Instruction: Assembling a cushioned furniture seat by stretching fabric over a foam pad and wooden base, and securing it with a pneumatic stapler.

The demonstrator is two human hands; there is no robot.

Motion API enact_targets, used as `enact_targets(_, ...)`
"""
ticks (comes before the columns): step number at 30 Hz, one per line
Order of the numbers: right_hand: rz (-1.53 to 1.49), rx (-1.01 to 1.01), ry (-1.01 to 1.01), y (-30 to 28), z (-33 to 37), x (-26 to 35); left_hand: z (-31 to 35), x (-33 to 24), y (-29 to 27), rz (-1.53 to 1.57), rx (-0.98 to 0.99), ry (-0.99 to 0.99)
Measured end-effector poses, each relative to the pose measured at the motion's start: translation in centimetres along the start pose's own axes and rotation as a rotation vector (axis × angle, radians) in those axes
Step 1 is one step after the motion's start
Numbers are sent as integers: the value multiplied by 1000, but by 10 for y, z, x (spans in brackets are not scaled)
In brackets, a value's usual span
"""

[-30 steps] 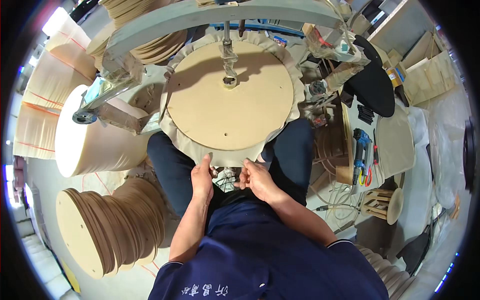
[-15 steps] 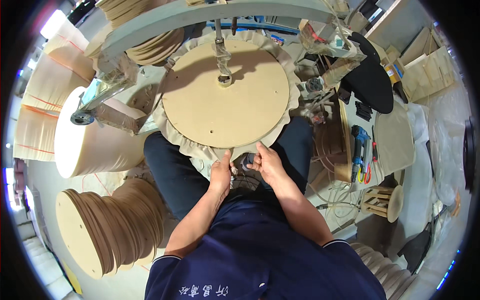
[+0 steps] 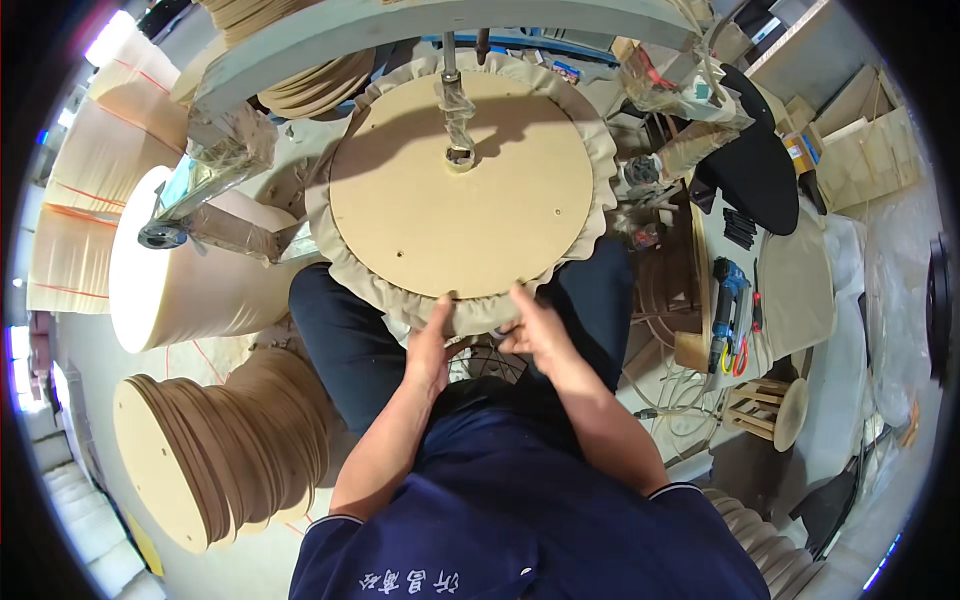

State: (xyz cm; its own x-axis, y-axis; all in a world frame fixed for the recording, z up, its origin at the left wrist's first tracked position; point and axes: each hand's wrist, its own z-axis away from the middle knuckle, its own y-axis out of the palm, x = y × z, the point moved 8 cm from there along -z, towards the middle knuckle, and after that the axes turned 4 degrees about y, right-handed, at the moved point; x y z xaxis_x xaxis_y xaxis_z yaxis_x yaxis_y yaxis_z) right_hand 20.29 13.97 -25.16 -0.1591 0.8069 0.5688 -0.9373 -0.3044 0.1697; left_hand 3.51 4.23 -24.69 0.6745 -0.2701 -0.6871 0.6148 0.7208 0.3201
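Observation:
A round tan board point(image 3: 500, 215) lies in front of me above my thighs, with a ruffled beige fabric cover point(image 3: 385, 290) gathered all round its edge. A metal rod point(image 3: 452, 95), wrapped in clear film low down, comes down onto the board's middle. My left hand point(image 3: 430, 345) is at the cover's near edge, thumb on top, its fingers mostly hidden underneath. Just to the right, my right hand point(image 3: 540, 332) pinches the same edge, thumb on top and fingers curled below. The cover's underside is hidden.
A grey frame beam point(image 3: 420, 32) crosses at the far side, with film-wrapped arms on both sides. Brown boards point(image 3: 250, 440) are stacked at left. On the right bench lie a blue power tool point(image 3: 727, 310) and yellow-and-red-handled scissors point(image 3: 738, 358). A wooden spool point(image 3: 765, 412) stands below.
The board and cover have turned slightly clockwise, its near hole shifting left. My left hand has moved a little left along the edge, and my right hand's fingers have shifted.

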Motion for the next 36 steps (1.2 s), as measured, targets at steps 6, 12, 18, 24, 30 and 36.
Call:
enact_targets(6, -162, -27, -172, -16, -5, 17, 2, 15, 27, -38, 53, -53)
enact_targets(12, -359, 107, -177, 13, 16, 0, -3, 2, -2, -30, -80, 146)
enact_targets(18, -232, 206, -145, 44, 30, -25, 2, -28, -36, -55, -88, 251)
enact_targets(24, 35, 79, 6, 16, 12, -9, -1, -25, -18, 18, -100, 101)
enact_targets(30, -203, 76, -149, -12, -8, 8, 8, 18, 32, 33, -4, -34)
enact_targets(36, -326, 68, -179, 9, 12, -1, -7, 15, -5, 17, -27, 91)
